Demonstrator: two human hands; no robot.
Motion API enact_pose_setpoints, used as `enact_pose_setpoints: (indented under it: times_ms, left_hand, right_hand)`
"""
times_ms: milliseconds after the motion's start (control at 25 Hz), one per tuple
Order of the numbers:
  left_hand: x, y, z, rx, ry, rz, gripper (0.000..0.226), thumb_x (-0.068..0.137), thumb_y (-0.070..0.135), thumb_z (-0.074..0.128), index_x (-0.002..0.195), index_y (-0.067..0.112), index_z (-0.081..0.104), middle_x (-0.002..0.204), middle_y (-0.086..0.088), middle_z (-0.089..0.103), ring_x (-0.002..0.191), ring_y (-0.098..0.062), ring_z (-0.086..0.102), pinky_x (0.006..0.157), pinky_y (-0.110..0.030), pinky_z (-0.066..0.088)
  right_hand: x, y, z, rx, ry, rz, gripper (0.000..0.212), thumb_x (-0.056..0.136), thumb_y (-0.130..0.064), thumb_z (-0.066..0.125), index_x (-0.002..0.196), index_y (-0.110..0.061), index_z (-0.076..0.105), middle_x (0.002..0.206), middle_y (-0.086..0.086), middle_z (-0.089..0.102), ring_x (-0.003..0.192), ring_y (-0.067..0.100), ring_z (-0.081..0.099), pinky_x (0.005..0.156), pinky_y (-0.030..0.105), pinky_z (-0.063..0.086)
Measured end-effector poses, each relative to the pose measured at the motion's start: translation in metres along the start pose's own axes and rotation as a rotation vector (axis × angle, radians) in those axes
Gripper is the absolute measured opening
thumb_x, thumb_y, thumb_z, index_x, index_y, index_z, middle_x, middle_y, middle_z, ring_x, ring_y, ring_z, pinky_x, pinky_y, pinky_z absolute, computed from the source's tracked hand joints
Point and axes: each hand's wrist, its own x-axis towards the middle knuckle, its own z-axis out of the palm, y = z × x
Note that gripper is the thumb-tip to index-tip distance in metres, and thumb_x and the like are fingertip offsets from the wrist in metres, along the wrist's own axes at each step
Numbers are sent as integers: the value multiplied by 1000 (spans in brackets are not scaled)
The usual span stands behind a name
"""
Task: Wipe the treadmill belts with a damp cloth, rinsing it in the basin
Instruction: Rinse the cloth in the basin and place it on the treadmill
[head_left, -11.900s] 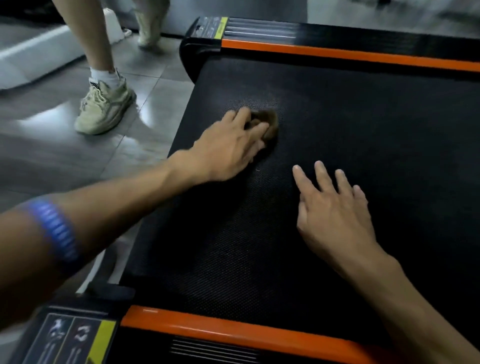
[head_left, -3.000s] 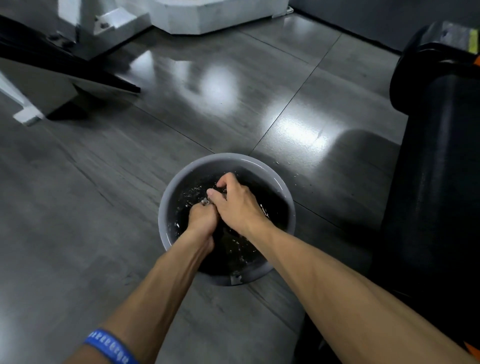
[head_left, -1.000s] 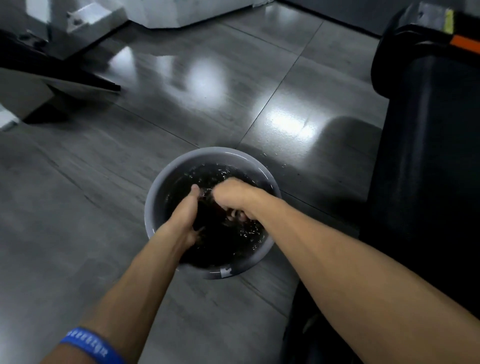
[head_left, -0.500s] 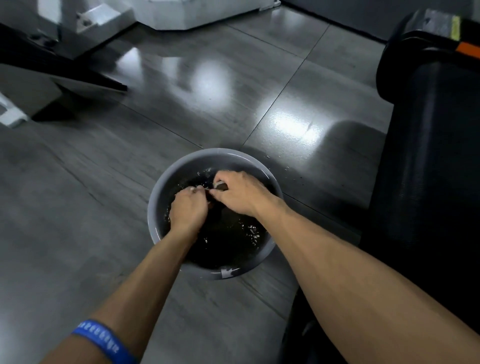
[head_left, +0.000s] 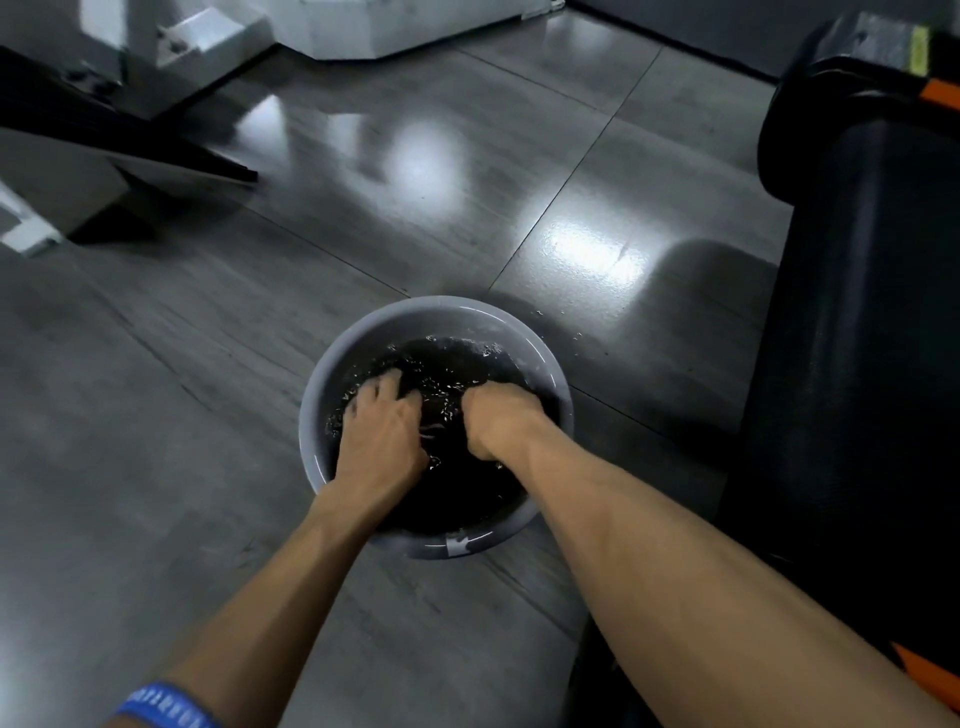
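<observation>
Both hands are down in the grey basin (head_left: 332, 395), which stands on the floor (head_left: 156, 389) just beside the treadmill (head_left: 857, 364). The left hand (head_left: 382, 441) sits at the basin's left side with fingers curled into the dark water (head_left: 452, 364); the right hand (head_left: 501, 421) at the right side, knuckles bent under. The cloth itself is not visible — presumably it lies submerged between the two grips, but whether either grip has hold of it I cannot tell. The right hand is nearer the treadmill, which lies to the right of the basin. Open floor stretches left and ahead; lifting out means clearing the basin's right rim — drips would likely land on the tiles there.
</observation>
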Motion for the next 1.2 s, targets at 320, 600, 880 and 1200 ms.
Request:
enact_pose_setpoints:
  times_ms: [320,600,880,1200]
  left_hand:
    - [6,2,-23,-1049,-121,34,76,52,16,91,123,21,61,107,6,72,98,-2,65,84,-16,48]
    - [12,14,-42,-688,135,-12,45,68,9,78,103,30,59,96,7,68,92,-17,66,83,-40,55]
    - [5,14,-53,-836,256,100,61,65,4,79,113,27,50,98,14,64,89,6,62,73,-8,46]
    - [4,26,-43,-1305,-35,46,62,61,6,86,118,8,61,106,-10,72,96,-18,69,81,-27,57]
  right_hand:
    - [-15,19,-54,1371,-12,-83,35,65,14,48,72,-19,61,80,7,59,83,25,57,62,34,53]
    - [-8,36,-55,601,244,-170,52,73,-10,55,120,-31,50,124,2,55,112,23,54,95,40,50]
    - [-4,16,-48,641,172,-334,54,67,-9,75,108,-29,47,106,1,61,77,20,66,69,41,61]
    - [-6,26,-49,1411,88,-193,35,67,13,50,83,-17,58,57,5,51,52,15,43,47,23,38]
